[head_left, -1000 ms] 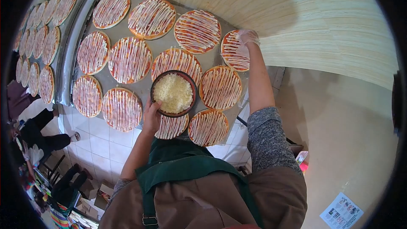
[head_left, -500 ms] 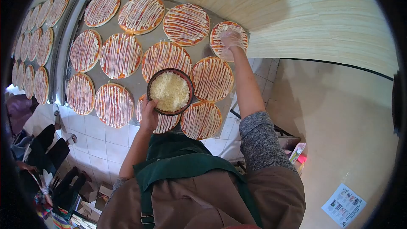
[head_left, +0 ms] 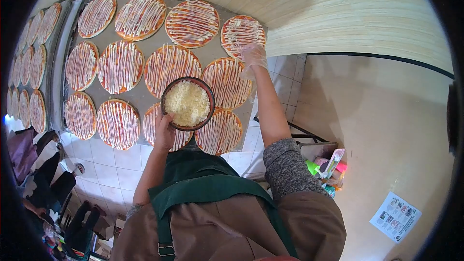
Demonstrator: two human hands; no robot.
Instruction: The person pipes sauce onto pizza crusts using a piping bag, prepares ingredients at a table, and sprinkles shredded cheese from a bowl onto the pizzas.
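My left hand grips the near left rim of a round dark bowl, its thumb over the edge. Grated white cheese fills the bowl, which is held above the pizzas. My right hand wears a clear plastic glove and is over the near right edge of the far-right pizza. Its fingers look bunched, and what is in them, if anything, is hidden. That pizza has red sauce, pale sauce stripes and some pale shreds on top. Just below the hand lies another striped pizza.
Several striped pizzas lie in rows on a metal tray. A second tray of pizzas stands to the left. A pale wood-patterned surface borders the far side. A printed sheet lies at right. Another person's legs show at lower left.
My right hand has drawn back from the middle of the far-right pizza to its near edge. The view has shifted, so the trays appear farther left. My left hand still holds the bowl.
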